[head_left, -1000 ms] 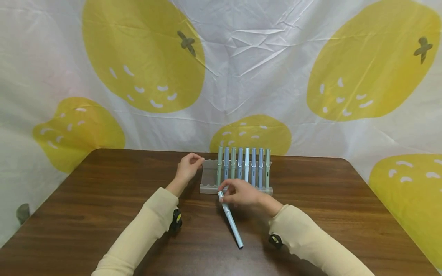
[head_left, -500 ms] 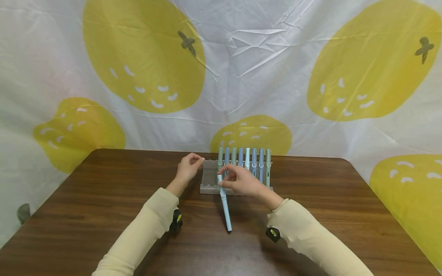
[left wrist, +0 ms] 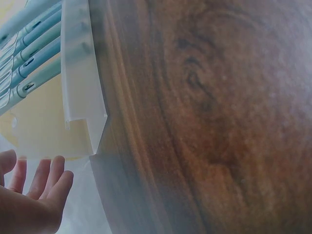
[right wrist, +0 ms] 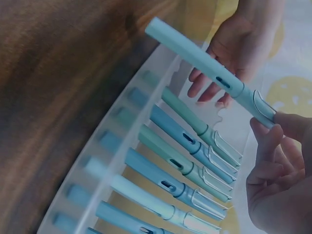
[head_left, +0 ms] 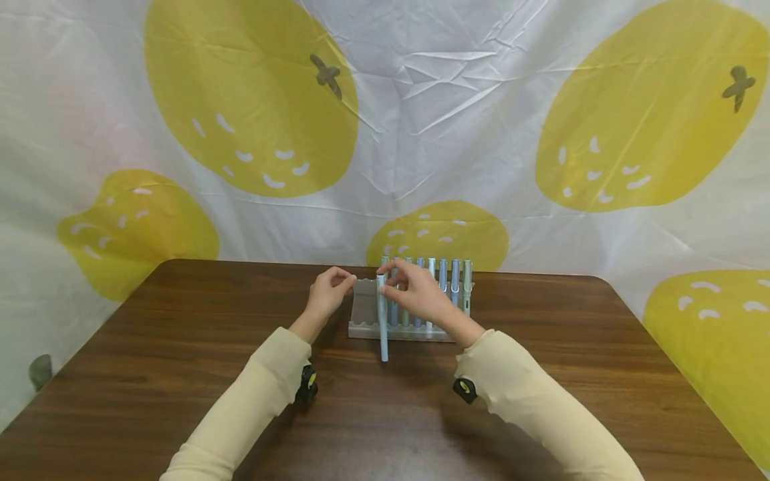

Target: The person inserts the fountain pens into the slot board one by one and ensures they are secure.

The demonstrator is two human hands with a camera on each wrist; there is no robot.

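Note:
A light blue pen [head_left: 382, 321] hangs nearly upright from my right hand [head_left: 418, 290], which pinches it by the clip end between thumb and fingers. In the right wrist view this pen [right wrist: 195, 56] slants over the rack, its lower end free. A translucent pen rack [head_left: 363, 307] bears a row of capped green and blue pens [head_left: 466, 287], several partly hidden behind my right hand. Its left part, with bare notches, lies behind the held pen. My left hand [head_left: 329, 292] holds the rack's upper left corner by its fingertips; in the left wrist view its fingers [left wrist: 58, 187] meet the rack's side edge.
The rack stands near the back of a brown wooden table [head_left: 240, 381]. Behind the table hangs a white cloth [head_left: 421, 147] with large yellow fruit prints. A small dark rounded thing [head_left: 41, 371] shows beyond the table's left edge.
My right hand has moved up and away from me with the pen, from in front of the rack to over it. The pen has swung from slanted to nearly upright. My left hand stays put.

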